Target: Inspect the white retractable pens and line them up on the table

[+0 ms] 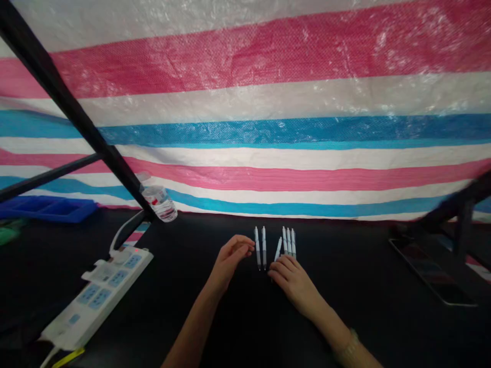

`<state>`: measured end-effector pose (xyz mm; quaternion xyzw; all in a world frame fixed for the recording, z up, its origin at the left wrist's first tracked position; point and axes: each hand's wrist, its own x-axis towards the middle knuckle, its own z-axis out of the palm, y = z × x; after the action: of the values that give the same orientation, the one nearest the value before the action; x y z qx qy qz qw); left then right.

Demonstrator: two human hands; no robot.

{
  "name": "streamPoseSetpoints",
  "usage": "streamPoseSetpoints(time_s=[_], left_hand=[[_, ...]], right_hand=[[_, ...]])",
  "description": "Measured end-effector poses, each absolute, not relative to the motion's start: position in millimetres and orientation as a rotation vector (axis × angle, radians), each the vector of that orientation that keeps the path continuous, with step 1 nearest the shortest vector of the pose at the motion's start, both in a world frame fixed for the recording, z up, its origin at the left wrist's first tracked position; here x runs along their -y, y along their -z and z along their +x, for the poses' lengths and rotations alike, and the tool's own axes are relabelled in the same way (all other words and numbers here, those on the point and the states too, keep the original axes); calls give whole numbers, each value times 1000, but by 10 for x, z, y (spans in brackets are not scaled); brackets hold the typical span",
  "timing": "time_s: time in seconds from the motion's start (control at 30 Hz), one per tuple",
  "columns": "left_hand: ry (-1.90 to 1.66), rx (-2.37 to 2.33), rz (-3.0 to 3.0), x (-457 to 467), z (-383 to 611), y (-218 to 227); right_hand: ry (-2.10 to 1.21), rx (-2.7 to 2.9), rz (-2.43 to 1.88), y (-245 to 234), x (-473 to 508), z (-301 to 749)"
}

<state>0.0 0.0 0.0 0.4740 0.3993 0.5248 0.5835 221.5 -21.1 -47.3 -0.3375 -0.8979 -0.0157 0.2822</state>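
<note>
Two white-and-grey pens [260,248] lie side by side, tips toward me, on the black table. My left hand [230,255] is just left of them, fingers loosely curved and holding nothing. A tilted pen [278,247] has its lower end under the fingers of my right hand [293,281], which are closed on it. Right beside that one, three more pens [289,240] lie in a close row, their lower ends partly hidden by the same hand.
A white power strip [103,294] lies at the left, near a clear plastic bottle [161,203] by a black frame bar [88,130]. Far left is a blue tray [49,209]. A phone [429,273] lies at the right. Striped sheeting [268,179] hangs behind the table.
</note>
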Motion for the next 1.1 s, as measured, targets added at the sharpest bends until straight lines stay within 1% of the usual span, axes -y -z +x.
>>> streamPoseSetpoints(time_s=[0.1, 0.17, 0.27, 0.37, 0.43, 0.57, 0.67, 0.8, 0.87, 0.93, 1.1], left_hand=[[-1204, -963, 1104, -440, -11, 99], [-1174, -946, 1092, -615, -26, 160], [-1093, -909, 1053, -712, -55, 254], [-963, -835, 1027, -700, -101, 319], [-871, -773, 1029, -682, -133, 335], [-778, -677, 1047, -676, -184, 353], [-778, -663, 1060, -688, -234, 389], [-695, -669, 1102, -705, -317, 439], [-619, -663, 1127, -718, -338, 459], [-552, -658, 1146, -737, -341, 480], [-484, -681, 1172, -782, -328, 547]], right_hand=[[-88, 2027, -904, 437, 234, 2229], [-90, 1830, -976, 454, 261, 2234], [-42, 1564, -1083, 489, 328, 2209], [-140, 1337, -1172, 446, 387, 2116], [-577, 1118, -1145, 373, 396, 2018], [-1239, 916, -1055, 287, 387, 1773], [-1640, 784, -988, 369, 431, 1597], [-2221, 661, -786, 595, 544, 1478], [-2405, 602, -711, 699, 587, 1478], [-2481, 595, -670, 769, 608, 1502], [-2487, 626, -709, 810, 582, 1555]])
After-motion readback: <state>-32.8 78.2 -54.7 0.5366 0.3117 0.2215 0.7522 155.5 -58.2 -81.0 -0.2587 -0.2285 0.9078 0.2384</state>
